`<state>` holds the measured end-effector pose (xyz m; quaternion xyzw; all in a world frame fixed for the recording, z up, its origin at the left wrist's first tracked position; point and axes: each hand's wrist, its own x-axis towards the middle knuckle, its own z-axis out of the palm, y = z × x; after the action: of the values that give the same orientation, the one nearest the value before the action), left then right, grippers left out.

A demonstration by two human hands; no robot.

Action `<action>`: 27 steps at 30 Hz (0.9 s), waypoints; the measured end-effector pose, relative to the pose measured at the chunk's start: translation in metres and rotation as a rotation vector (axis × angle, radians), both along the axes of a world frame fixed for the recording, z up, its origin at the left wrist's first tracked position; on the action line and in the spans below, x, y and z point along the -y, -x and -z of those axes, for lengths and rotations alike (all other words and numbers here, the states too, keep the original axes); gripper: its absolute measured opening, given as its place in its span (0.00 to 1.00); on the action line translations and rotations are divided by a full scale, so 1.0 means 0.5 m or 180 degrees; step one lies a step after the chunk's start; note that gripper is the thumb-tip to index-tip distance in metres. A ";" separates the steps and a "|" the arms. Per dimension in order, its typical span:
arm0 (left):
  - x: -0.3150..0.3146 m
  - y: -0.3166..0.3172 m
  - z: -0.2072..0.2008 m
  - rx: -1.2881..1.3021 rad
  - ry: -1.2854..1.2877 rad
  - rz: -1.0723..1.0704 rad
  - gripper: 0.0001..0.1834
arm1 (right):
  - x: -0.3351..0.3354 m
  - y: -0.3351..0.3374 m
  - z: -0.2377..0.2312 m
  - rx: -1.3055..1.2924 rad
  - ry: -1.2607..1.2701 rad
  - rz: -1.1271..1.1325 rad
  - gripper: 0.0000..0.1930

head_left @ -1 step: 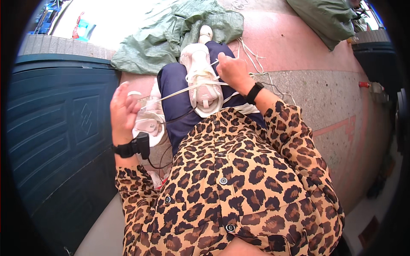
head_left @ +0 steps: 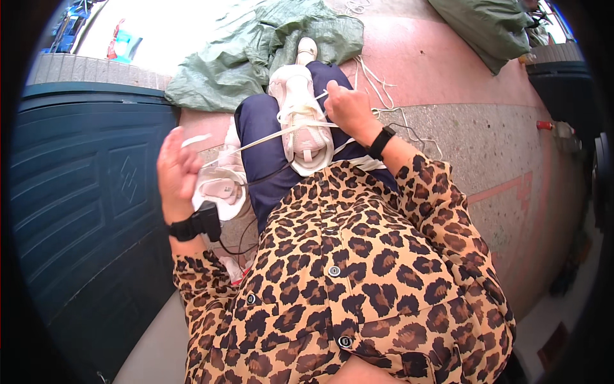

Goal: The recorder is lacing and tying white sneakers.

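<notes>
Across my thighs lies a pale pink and white sneaker (head_left: 307, 142), its heel toward me. A cream shoelace (head_left: 265, 137) stretches from it to my left hand (head_left: 178, 171), whose fingers are curled on the lace end and slightly blurred. To the right of the sneaker, my right hand (head_left: 352, 112) is closed in a fist. A short taut stretch of lace runs into that fist; the rest is hidden by the fingers. Beside my left leg sits a second pale sneaker (head_left: 219, 191), close to my left hand.
A dark blue panelled door (head_left: 96, 166) stands on the left. Green sheeting (head_left: 224, 70) spreads beyond my knees, and a large green sack (head_left: 483, 32) is at the far right. Loose white laces (head_left: 384, 93) lie on the floor. A black cable (head_left: 238, 248) hangs by my left wrist.
My left hand has moved slightly left and outward, away from the second sneaker, with the lace trailing to it. My right hand has barely moved.
</notes>
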<state>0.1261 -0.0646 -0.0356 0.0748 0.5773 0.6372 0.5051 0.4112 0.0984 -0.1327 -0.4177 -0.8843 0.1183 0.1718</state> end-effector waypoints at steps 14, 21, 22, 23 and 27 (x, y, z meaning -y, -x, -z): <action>-0.049 0.020 0.090 -0.0838 0.0155 0.0842 0.20 | 0.041 -0.034 0.001 -0.0751 0.1520 0.0084 0.11; -0.187 -0.166 0.160 -0.3104 0.0411 0.2649 0.12 | 0.059 -0.034 -0.017 -0.0106 0.2087 0.0015 0.14; -0.190 -0.171 0.164 -0.3897 0.0613 0.3010 0.13 | 0.060 -0.037 -0.019 -0.0047 0.2045 0.0033 0.14; -0.190 -0.172 0.167 -0.3835 0.0590 0.3035 0.13 | 0.060 -0.040 -0.020 -0.0053 0.2051 0.0032 0.14; -0.174 -0.177 0.179 -0.4084 0.0627 0.2566 0.13 | 0.061 -0.050 -0.020 -0.0145 0.1944 -0.0073 0.14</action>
<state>0.2145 0.0225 -0.1252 0.5898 0.7398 0.1808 0.2686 0.4361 0.0677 -0.1228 -0.4373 -0.8084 0.3899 0.0568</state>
